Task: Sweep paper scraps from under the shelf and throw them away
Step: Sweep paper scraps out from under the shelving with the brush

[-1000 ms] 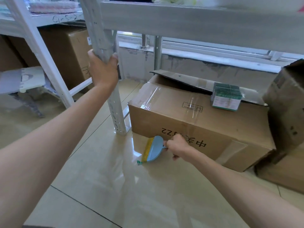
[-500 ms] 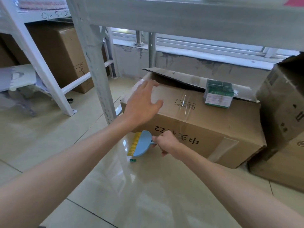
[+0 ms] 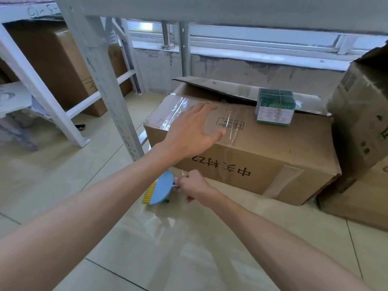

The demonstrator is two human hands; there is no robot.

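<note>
My right hand (image 3: pixel 194 185) grips the handle of a small blue hand brush (image 3: pixel 162 191) with yellow bristles, held low over the tiled floor in front of a large taped cardboard box (image 3: pixel 262 156) under the white metal shelf (image 3: pixel 105 85). A small green scrap (image 3: pixel 166 201) lies on the floor at the brush's lower edge. My left hand (image 3: pixel 195 131) is spread open with straight fingers over the box's top left corner; whether it touches the box I cannot tell.
A green packet (image 3: pixel 275 107) sits on the box top. More cardboard boxes stand at the right (image 3: pixel 361 127) and behind the shelf legs at left (image 3: pixel 63 66). A low wall (image 3: pixel 231 70) runs behind. A small dark object (image 3: pixel 80 126) lies by a shelf foot.
My left hand let go of the shelf post and moved right to hover over the box. The brush shifted slightly left along the floor.
</note>
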